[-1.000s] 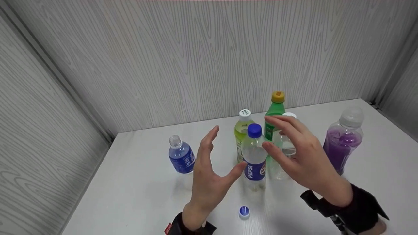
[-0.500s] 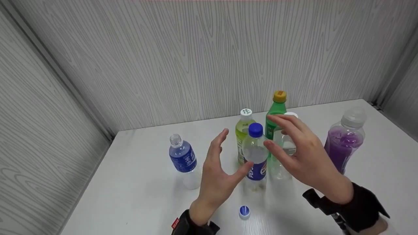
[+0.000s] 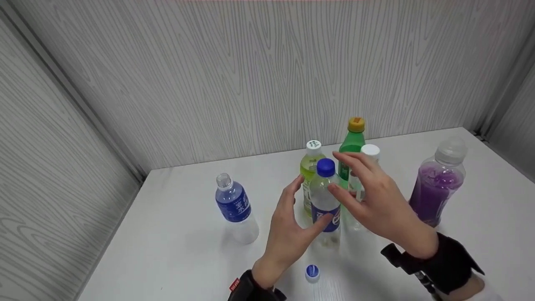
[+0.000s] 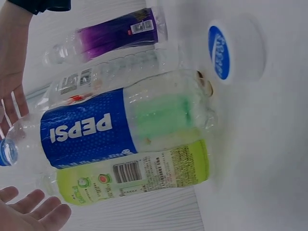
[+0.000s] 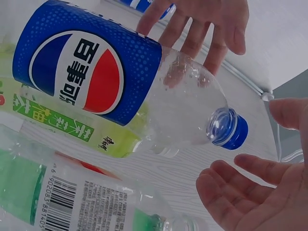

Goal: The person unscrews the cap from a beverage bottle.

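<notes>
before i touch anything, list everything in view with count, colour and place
pepsi bottle: 1, clear with blue label and cap, between the hands
tea bottle: 1, yellow-green with white cap, behind the pepsi bottle
green bottle: 1, green with orange-yellow cap, at the back
clear bottle: 1, clear with white cap, partly behind the right hand
purple bottle: 1, purple, far right
uncapped bottle: 1, clear with blue label, left
loose cap: 1, white and blue, in front of the pepsi bottle
table: 1, white, under everything
wall panels: 3, grey woodgrain, back and sides
wristbands: 2, black, one per wrist
hands: 2, left hand and right hand, either side of the pepsi bottle
</notes>
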The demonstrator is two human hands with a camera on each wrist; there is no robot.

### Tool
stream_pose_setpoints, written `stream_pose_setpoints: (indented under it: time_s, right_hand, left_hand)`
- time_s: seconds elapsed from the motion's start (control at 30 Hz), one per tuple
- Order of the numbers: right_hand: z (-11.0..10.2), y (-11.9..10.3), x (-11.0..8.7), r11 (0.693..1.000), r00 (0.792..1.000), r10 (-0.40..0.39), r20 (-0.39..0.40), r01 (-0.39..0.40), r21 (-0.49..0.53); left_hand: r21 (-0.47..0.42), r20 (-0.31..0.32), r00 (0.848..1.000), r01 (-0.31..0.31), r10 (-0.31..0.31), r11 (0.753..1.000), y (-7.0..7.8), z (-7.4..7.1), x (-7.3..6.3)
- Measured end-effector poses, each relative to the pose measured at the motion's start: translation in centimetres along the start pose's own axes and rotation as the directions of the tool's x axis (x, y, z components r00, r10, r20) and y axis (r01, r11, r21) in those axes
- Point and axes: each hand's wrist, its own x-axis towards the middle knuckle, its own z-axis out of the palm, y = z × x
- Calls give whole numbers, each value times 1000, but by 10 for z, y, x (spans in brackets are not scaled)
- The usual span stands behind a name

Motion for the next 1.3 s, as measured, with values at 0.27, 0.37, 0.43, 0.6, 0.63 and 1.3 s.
stream_pose_setpoints:
  time_s: [0.27, 0.37, 0.43, 0.6, 0.63, 1.3]
  right_hand:
    - [11, 4, 0, 1000, 1000, -5, 16, 5, 15]
    - [14, 5, 0, 1000, 1000, -5, 14, 5, 19]
    - [15, 5, 0, 1000, 1000, -3, 15, 3, 25]
    - [18, 5, 1, 999, 1000, 7, 8, -8, 40]
    - [18, 4, 1, 999, 1000, 7, 7, -7, 42]
    - [23, 3, 0, 998, 994, -62, -94, 64, 23]
  left_hand:
    - [-4, 77, 989, 125, -124, 992, -9, 10, -4]
    - [-16, 99, 984, 152, -150, 988, -11, 12, -4]
    - [-31, 114, 981, 164, -159, 986, -12, 13, -4]
    - [-71, 154, 972, 189, -176, 979, -15, 14, -5]
    - [-73, 161, 970, 195, -181, 978, -15, 15, -5]
    - [-38, 183, 965, 197, -187, 980, -13, 20, -8]
